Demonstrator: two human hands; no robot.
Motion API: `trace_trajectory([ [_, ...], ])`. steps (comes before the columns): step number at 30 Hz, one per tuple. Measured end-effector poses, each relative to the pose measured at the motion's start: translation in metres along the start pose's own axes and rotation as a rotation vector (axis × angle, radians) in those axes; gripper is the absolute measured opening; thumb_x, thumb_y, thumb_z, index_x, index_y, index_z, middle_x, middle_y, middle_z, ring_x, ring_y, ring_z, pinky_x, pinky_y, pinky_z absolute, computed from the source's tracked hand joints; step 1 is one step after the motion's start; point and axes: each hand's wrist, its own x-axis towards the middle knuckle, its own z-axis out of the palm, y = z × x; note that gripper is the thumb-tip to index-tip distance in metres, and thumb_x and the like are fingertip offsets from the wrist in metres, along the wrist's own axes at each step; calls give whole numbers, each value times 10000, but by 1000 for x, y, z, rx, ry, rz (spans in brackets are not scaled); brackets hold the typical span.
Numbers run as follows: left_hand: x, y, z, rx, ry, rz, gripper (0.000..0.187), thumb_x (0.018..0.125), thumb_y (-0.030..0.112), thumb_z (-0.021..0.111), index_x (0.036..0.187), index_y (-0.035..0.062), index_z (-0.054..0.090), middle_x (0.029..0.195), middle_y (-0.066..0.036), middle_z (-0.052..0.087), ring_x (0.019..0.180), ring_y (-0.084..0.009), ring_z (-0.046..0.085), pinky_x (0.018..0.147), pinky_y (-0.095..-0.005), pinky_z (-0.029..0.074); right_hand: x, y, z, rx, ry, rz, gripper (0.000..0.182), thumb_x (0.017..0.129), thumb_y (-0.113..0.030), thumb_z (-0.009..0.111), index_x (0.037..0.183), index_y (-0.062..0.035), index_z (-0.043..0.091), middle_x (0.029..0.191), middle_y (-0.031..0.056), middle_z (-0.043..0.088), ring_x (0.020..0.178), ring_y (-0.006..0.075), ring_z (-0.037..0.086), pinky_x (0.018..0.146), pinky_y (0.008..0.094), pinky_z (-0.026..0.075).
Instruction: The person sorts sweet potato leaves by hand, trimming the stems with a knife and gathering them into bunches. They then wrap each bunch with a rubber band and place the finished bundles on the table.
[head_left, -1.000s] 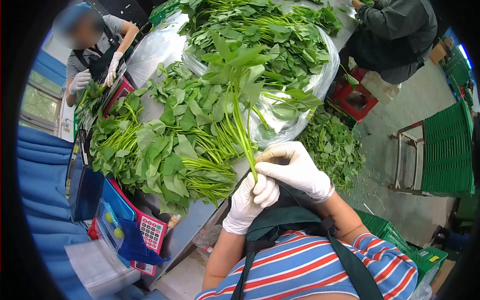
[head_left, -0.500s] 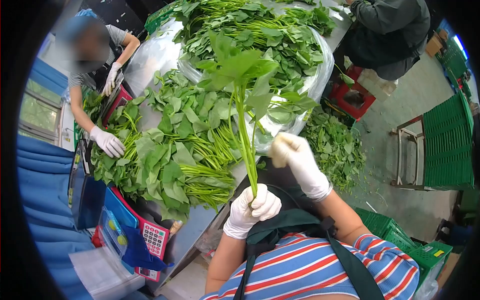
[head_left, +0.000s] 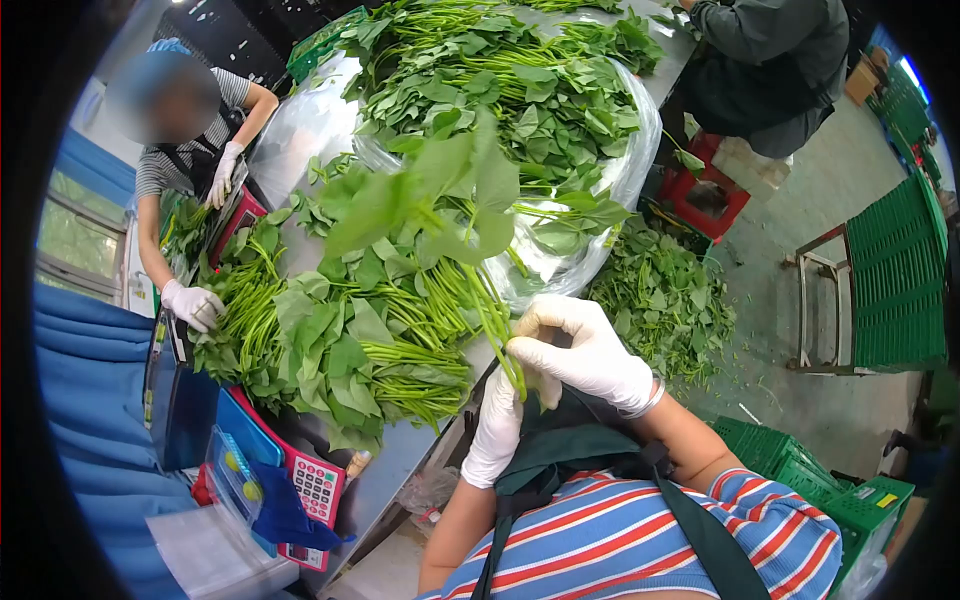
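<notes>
A small bunch of leafy green stems (head_left: 488,310) leans up and to the left from my gloved hands, its leaves blurred. My left hand (head_left: 498,420) is closed around the lower stems, partly hidden behind the other hand. Against the stems, my right hand (head_left: 585,352) has thumb and index finger brought together in a pinch; whatever is between the fingertips is too small to make out. Just left of the hands, a large pile of leafy greens (head_left: 345,330) covers the table (head_left: 385,470).
Across the table a co-worker (head_left: 190,120) in white gloves touches the greens. Another person (head_left: 770,70) is at upper right by a red stool (head_left: 705,190). A pink scale (head_left: 312,490), more greens in clear plastic (head_left: 640,130), green crates (head_left: 775,455) and a cart (head_left: 895,270) surround me.
My right hand has moved left and down to the stems. The bunch has tilted left, and my left hand has turned. The co-worker's lower hand has shifted left.
</notes>
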Motion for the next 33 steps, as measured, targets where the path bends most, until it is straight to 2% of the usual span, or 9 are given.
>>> trace_trajectory([
  [3,1,-1,12,-196,204,122,655,922,574,332,1104,-21,538,870,-70,598,851,-138,543,759,-269,399,3,10,-3,-319,52,-309,147,812,-160,657,756,-36,602,653,50,581,509,126,571,495,261,440],
  [5,3,0,5,-138,113,250,508,966,424,371,1263,21,453,1005,-63,562,811,-116,509,697,-238,397,6,18,-1,-436,98,-459,131,788,-158,669,753,-48,607,652,76,566,540,178,561,511,281,436],
  [8,4,9,11,2,175,221,348,964,311,436,1089,4,544,662,42,469,560,-36,398,491,-174,301,5,19,3,-385,105,-437,125,773,-158,680,750,-57,609,654,76,564,572,206,548,528,300,431],
  [23,-2,-1,16,-55,349,208,213,989,212,390,921,41,498,667,34,430,527,-35,347,474,-183,275,8,28,4,-545,187,-779,130,698,-110,707,749,-66,595,657,65,542,598,246,546,540,317,429],
  [25,-3,-9,18,-111,431,243,202,983,209,408,907,40,489,693,28,443,547,-37,370,485,-175,286,9,26,2,-546,139,-795,135,689,-103,702,772,-64,603,661,65,543,605,246,550,546,319,434],
  [26,1,-21,17,182,498,471,184,976,195,419,906,38,485,710,22,459,588,-39,402,514,-174,323,9,25,1,-548,94,-810,148,680,-97,696,794,-61,610,665,64,544,612,246,553,552,322,439],
  [27,-1,-25,6,-224,307,171,184,976,197,418,912,37,484,756,20,472,661,-38,431,581,-182,371,9,26,2,-548,93,-811,148,680,-97,696,794,-61,610,665,64,544,612,246,553,552,322,439],
  [30,-3,5,18,76,521,95,213,986,218,399,909,35,477,792,21,467,709,-37,432,631,-192,383,11,37,7,-496,66,-838,178,666,-93,705,820,-66,618,707,59,564,620,245,561,554,332,448],
  [33,2,4,17,-256,510,62,235,994,234,373,899,43,473,787,24,447,703,-39,409,615,-197,361,9,41,7,-574,-38,-935,163,673,-77,716,805,-78,620,707,60,573,624,248,569,562,328,458],
])
